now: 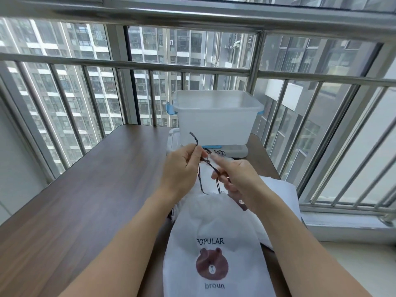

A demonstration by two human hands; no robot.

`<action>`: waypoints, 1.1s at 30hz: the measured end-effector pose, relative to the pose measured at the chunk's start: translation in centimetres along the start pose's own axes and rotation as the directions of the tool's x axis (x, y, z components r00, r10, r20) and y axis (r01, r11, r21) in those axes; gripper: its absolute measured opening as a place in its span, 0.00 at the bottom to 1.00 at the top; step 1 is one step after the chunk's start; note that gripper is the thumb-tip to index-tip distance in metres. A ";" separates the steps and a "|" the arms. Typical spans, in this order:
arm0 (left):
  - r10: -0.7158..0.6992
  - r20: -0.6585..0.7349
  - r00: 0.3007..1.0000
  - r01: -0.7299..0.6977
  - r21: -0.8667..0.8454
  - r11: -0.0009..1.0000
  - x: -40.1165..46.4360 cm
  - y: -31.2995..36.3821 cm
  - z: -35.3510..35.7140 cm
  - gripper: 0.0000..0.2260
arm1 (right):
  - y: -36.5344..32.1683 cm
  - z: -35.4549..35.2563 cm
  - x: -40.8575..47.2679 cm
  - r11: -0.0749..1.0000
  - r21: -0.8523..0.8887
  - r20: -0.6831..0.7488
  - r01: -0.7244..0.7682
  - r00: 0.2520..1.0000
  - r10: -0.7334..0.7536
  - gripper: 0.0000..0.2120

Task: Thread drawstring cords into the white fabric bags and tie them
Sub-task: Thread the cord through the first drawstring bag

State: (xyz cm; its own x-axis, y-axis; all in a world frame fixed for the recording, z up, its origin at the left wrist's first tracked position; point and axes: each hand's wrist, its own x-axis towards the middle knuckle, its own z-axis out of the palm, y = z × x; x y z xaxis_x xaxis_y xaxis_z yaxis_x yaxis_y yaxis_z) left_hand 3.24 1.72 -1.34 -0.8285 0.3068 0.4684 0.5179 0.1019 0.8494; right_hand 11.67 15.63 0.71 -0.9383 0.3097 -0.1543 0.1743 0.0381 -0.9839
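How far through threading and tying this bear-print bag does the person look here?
Threading looks done: the dark cord rises from the gathered mouth of the white bag. In hand: the left hand and right hand each pinch a cord strand, apparently knotting. Left: finishing the knot; more white fabric lies beneath.

A dark wood-grain counter (85,189) carries the things. Beyond the hands a translucent plastic bin (214,116) stands on its flat lid (233,150). Beneath the hands lies a white fabric bag (216,243) printed with a brown bear, with more white bags (278,194) just right of the right hand.
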 end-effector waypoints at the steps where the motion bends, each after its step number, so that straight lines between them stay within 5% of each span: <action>1: -0.093 -0.004 0.996 0.090 -0.202 0.975 0.0 0.5 0.2 0.14 | -0.1 0.0 0.2 0.999 0.041 0.020 -0.030 0.999 0.030 0.27; 3: -0.271 0.132 0.954 0.293 -0.616 0.732 0.1 1.5 0.6 0.15 | 0.2 0.0 0.8 0.982 0.155 0.083 -0.104 0.992 0.092 0.31; 6: -0.300 0.280 0.912 0.399 -0.779 0.483 0.1 2.0 0.4 0.15 | 0.9 0.0 1.6 0.945 0.274 0.145 -0.179 0.979 0.143 0.31; 17: -0.200 0.405 0.892 0.448 -0.730 0.516 -0.5 2.3 0.8 0.16 | 1.5 0.4 2.2 0.845 0.518 0.127 -0.130 0.989 0.074 0.04; 21: -0.271 0.373 0.887 0.461 -0.723 0.515 -0.3 2.5 0.4 0.17 | 1.3 -0.2 2.1 0.724 0.683 0.119 -0.097 0.993 0.020 0.06; 23: -0.392 0.329 0.859 0.488 -0.758 0.434 0.2 1.9 -0.1 0.16 | 0.9 -0.9 2.0 0.627 0.776 0.077 -0.073 0.997 0.021 0.10; 27: -0.595 0.267 0.758 0.403 -0.909 0.105 1.9 -0.2 -3.1 0.15 | 1.0 -3.1 2.6 0.332 0.942 0.019 -0.056 0.993 0.113 0.16; 29: -0.666 0.186 0.723 0.416 -0.886 0.204 2.5 -1.2 -4.5 0.15 | 1.2 -4.0 3.0 0.362 0.930 0.009 -0.071 0.986 0.168 0.15; 33: -0.649 -0.044 0.760 0.504 -0.592 0.629 2.5 -1.6 -4.6 0.11 | 1.5 -3.6 2.9 0.796 0.606 -0.208 0.014 0.968 0.141 0.11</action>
State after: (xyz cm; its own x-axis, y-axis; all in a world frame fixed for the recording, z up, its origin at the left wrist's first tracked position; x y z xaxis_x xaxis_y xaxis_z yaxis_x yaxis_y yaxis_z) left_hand -0.65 -2.04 -0.43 -0.9747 0.1254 -0.1847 -0.2172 -0.3414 0.9145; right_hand 10.24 19.99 -0.86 -0.8215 0.5026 -0.2694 -0.0556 -0.5408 -0.8393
